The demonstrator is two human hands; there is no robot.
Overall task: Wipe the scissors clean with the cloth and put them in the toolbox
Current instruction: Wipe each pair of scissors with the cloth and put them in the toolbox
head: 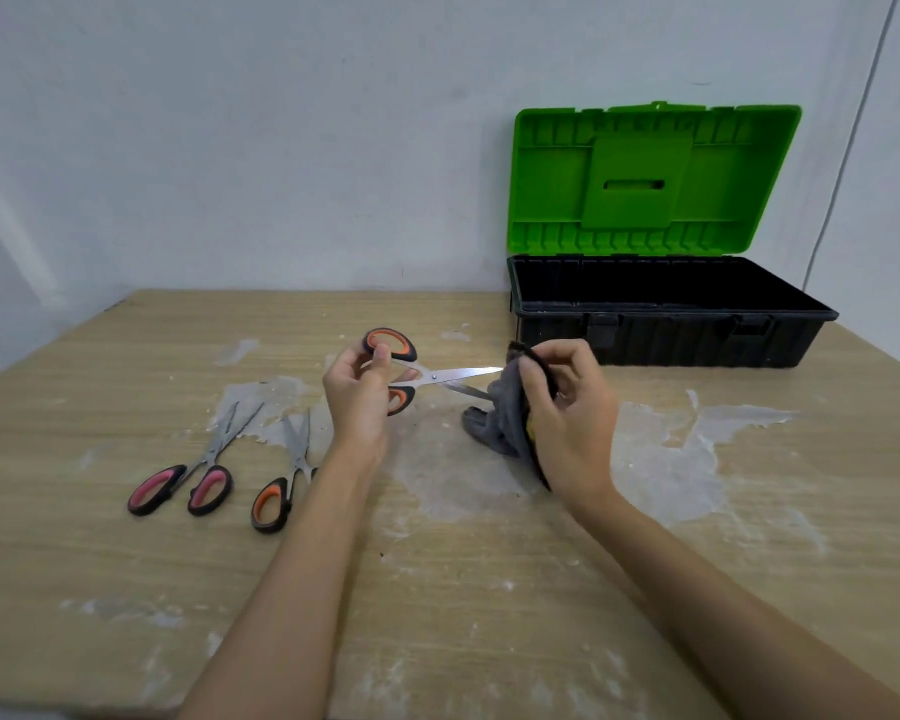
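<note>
Scissors with orange-black handles (427, 374) are held above the table (126, 563), blades parted and pointing right. Far left, pink-handled scissors (193, 472) lie flat on the table, with a second orange-handled pair (287, 480) just beside them, partly behind the left forearm. Left hand (359, 397) is curled around the held pair's handles, thumb at the upper loop. Right hand (567, 407) is clenched on a grey cloth (500, 413), fingers pinching it over the blade tips; the cloth's lower end hangs to the table. Toolbox (666, 309) stands behind at right, green lid (650, 179) upright and open, black tray looks unfilled.
</note>
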